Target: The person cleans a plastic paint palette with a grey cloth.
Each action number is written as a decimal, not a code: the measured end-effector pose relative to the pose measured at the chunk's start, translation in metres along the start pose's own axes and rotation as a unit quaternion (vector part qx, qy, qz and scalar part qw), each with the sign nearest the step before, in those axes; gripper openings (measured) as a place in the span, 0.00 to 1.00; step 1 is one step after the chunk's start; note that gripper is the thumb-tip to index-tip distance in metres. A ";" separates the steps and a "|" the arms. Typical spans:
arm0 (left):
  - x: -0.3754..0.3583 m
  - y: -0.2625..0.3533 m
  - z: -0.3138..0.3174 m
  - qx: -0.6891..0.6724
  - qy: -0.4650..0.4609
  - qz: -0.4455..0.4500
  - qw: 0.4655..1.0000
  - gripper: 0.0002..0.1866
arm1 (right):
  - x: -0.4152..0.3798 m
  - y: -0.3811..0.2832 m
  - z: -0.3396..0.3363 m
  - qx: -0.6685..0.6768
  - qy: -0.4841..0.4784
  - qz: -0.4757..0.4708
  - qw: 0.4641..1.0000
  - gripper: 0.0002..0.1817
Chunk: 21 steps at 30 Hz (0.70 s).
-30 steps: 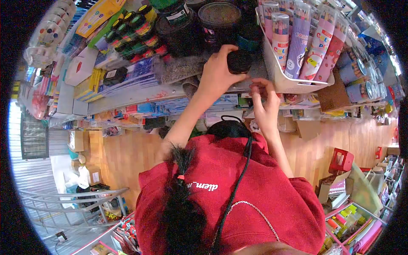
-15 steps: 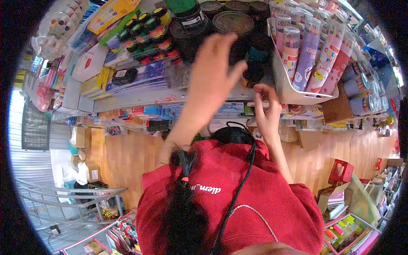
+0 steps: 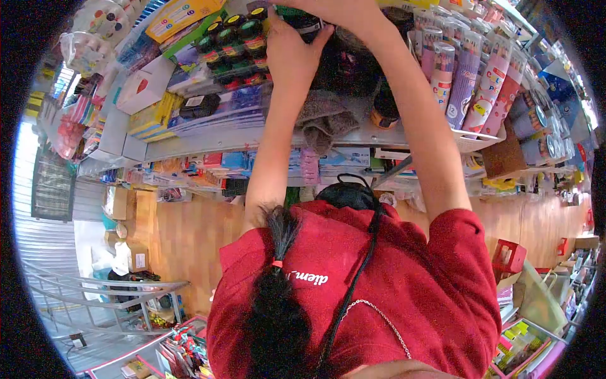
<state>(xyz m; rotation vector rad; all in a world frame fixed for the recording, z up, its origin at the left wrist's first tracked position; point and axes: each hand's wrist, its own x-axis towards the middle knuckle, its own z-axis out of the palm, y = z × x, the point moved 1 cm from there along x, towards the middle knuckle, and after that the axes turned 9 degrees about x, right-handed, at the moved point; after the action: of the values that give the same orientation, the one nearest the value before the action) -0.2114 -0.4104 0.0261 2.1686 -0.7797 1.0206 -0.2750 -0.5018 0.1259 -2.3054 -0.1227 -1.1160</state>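
Observation:
A dark jar with a green part (image 3: 304, 25) stands at the top of the shelf. My left hand (image 3: 293, 54) is wrapped round it, thumb on its right side and fingers on its left. Over the top of the same jar reaches my right hand (image 3: 338, 11), its fingers partly cut off by the frame edge. Small dark paint jars (image 3: 230, 38) are stacked to the left. A grey cloth (image 3: 325, 120) hangs over the shelf edge, below the large dark jars. Another small dark jar (image 3: 384, 107) is near my right forearm.
A white bin (image 3: 483, 140) of pencil tubes (image 3: 467, 69) stands to the right. Yellow and blue packs (image 3: 214, 114) and a white box (image 3: 145, 85) lie to the left. Lower shelves hold packaged goods. Behind are a metal railing (image 3: 107, 287) and a red crate (image 3: 508, 258).
Both hands have moved up to the green jar, and my left hand has closed round it. My right arm now stretches across the shelf. The grey cloth has come into clear view.

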 end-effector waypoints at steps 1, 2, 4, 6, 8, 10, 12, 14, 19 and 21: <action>0.003 0.000 -0.002 -0.021 -0.051 -0.048 0.997 0.53 | 0.007 0.002 0.005 0.004 -0.053 0.035 0.998 0.43; 0.004 -0.004 0.002 -0.003 -0.048 -0.027 0.998 0.50 | 0.011 0.014 0.015 0.025 -0.040 0.007 0.999 0.42; 0.007 -0.011 0.007 0.032 -0.041 0.011 0.999 0.45 | 0.013 0.036 0.038 0.070 -0.016 -0.050 0.996 0.40; 0.006 -0.004 -0.007 -0.031 -0.021 -0.022 0.999 0.35 | 0.013 0.037 0.040 0.033 0.007 -0.023 0.999 0.37; 0.009 -0.002 -0.014 -0.078 -0.032 -0.035 0.996 0.32 | 0.011 0.027 0.026 0.007 0.034 0.009 0.999 0.36; 0.011 -0.005 -0.016 -0.109 -0.077 -0.029 0.991 0.34 | 0.008 0.015 0.008 0.059 0.084 -0.020 0.995 0.33; 0.009 0.002 -0.034 -0.104 -0.076 0.004 0.992 0.35 | 0.005 0.008 -0.016 0.061 0.133 -0.075 0.986 0.31; -0.004 0.012 -0.051 -0.137 -0.069 0.024 0.988 0.33 | -0.012 0.000 -0.043 0.017 0.179 -0.152 0.972 0.29; -0.052 0.033 -0.055 -0.331 -0.136 0.016 0.934 0.31 | -0.077 -0.042 -0.090 0.131 0.202 0.115 0.964 0.26; -0.078 0.036 -0.030 -0.322 -0.162 -0.002 0.933 0.32 | -0.095 -0.033 -0.093 0.051 0.213 0.136 0.966 0.25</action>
<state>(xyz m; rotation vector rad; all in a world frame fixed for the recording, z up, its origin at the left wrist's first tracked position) -0.2918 -0.3921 -0.0122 1.7602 -1.0802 0.3179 -0.4115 -0.5083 0.1159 -1.8730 0.2859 -1.3909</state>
